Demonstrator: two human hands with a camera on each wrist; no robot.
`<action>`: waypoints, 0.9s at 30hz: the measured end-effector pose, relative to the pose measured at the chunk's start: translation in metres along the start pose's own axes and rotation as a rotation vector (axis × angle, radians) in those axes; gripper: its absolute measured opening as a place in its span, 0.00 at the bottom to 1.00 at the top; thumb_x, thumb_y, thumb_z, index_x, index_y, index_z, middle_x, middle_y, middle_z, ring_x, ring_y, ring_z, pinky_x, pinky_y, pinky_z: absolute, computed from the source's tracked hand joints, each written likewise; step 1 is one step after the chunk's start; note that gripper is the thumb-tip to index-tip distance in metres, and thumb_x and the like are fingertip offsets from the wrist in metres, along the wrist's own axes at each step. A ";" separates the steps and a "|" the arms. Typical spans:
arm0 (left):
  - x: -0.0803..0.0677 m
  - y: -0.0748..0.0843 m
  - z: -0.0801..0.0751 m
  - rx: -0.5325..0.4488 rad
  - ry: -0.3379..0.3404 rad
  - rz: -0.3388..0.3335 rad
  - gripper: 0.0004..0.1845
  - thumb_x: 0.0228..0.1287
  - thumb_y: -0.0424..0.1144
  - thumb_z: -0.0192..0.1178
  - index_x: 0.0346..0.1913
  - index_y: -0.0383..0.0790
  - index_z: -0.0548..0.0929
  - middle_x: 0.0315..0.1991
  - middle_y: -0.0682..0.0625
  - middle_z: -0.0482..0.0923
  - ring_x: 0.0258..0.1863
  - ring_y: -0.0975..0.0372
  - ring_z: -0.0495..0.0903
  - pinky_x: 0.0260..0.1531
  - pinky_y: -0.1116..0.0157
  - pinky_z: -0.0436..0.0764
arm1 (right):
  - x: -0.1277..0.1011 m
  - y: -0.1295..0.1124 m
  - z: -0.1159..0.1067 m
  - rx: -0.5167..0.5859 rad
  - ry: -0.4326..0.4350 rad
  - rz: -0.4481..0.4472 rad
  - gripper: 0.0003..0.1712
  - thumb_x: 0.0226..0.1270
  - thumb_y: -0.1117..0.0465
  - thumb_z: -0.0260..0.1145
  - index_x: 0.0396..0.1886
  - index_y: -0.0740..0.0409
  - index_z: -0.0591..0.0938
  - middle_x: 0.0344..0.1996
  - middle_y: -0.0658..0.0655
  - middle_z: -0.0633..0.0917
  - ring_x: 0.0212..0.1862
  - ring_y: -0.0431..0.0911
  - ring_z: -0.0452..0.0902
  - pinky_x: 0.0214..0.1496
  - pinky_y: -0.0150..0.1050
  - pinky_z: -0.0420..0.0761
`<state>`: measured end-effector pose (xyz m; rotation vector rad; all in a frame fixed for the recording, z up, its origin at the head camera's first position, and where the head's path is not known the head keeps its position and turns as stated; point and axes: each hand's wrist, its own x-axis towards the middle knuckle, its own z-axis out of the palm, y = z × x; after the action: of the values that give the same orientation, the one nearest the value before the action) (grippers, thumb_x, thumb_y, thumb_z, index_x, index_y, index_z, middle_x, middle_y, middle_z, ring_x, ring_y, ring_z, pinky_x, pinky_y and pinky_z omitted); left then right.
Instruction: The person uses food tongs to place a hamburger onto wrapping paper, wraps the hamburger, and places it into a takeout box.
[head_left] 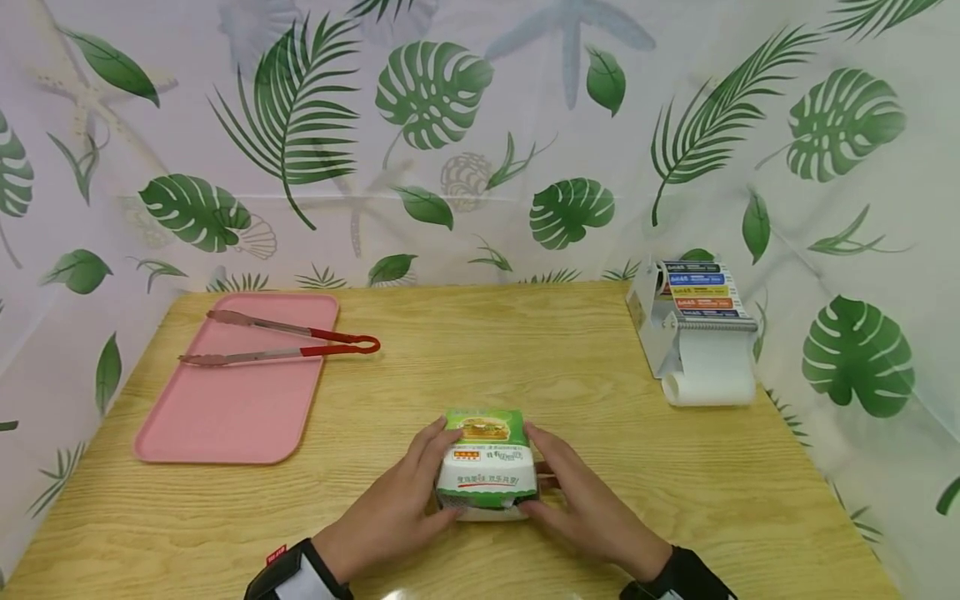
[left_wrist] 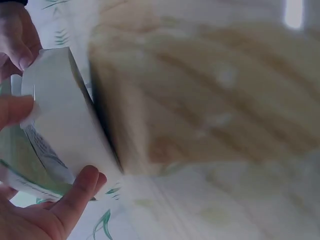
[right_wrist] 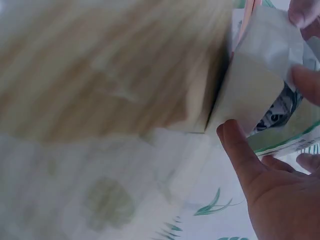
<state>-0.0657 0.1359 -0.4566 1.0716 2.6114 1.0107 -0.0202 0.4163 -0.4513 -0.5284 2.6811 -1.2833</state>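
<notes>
The white-and-green paper-wrapped burger box (head_left: 486,463) sits on the wooden table (head_left: 570,367) at six o'clock. The left hand (head_left: 397,504) and right hand (head_left: 588,504) clasp its sides with curled fingers, apparently steadying the loose wrapper. The pink tray (head_left: 232,408) lies at ten o'clock.

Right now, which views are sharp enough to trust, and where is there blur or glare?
Head view: sharp and evenly lit, the left hand and right hand holding the burger box on the table, with faint glare at the near edge. Left wrist view: wood grain smeared, bright glare patch top right. Right wrist view: table blurred, only the thumb and box fairly clear.
</notes>
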 end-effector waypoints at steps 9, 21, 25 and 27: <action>0.006 -0.005 -0.011 -0.073 0.030 -0.070 0.35 0.75 0.48 0.60 0.78 0.47 0.59 0.78 0.44 0.55 0.67 0.55 0.72 0.58 0.55 0.78 | 0.014 -0.005 -0.005 -0.021 0.028 -0.082 0.37 0.76 0.64 0.63 0.80 0.53 0.60 0.70 0.62 0.71 0.53 0.50 0.82 0.49 0.40 0.84; 0.013 -0.012 -0.018 -0.154 0.030 -0.054 0.36 0.79 0.49 0.54 0.81 0.42 0.55 0.77 0.43 0.57 0.66 0.55 0.68 0.61 0.52 0.75 | 0.024 -0.005 -0.005 0.138 0.001 -0.017 0.34 0.81 0.57 0.58 0.81 0.51 0.59 0.71 0.61 0.69 0.58 0.55 0.78 0.55 0.43 0.82; 0.014 -0.014 -0.021 -0.224 0.008 -0.100 0.37 0.78 0.53 0.54 0.81 0.43 0.55 0.77 0.45 0.58 0.57 0.59 0.74 0.53 0.57 0.79 | 0.027 -0.004 -0.004 0.126 0.034 -0.015 0.33 0.81 0.58 0.57 0.80 0.50 0.61 0.71 0.61 0.70 0.57 0.54 0.79 0.55 0.44 0.82; 0.015 -0.014 -0.023 -0.286 -0.011 -0.138 0.38 0.76 0.55 0.55 0.81 0.45 0.55 0.77 0.46 0.58 0.53 0.60 0.76 0.49 0.60 0.80 | 0.029 -0.004 -0.003 0.117 0.050 -0.021 0.32 0.81 0.58 0.57 0.80 0.52 0.61 0.72 0.60 0.69 0.56 0.53 0.79 0.54 0.43 0.82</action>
<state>-0.0929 0.1262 -0.4464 0.8157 2.3975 1.2897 -0.0468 0.4053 -0.4450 -0.5176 2.6251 -1.4675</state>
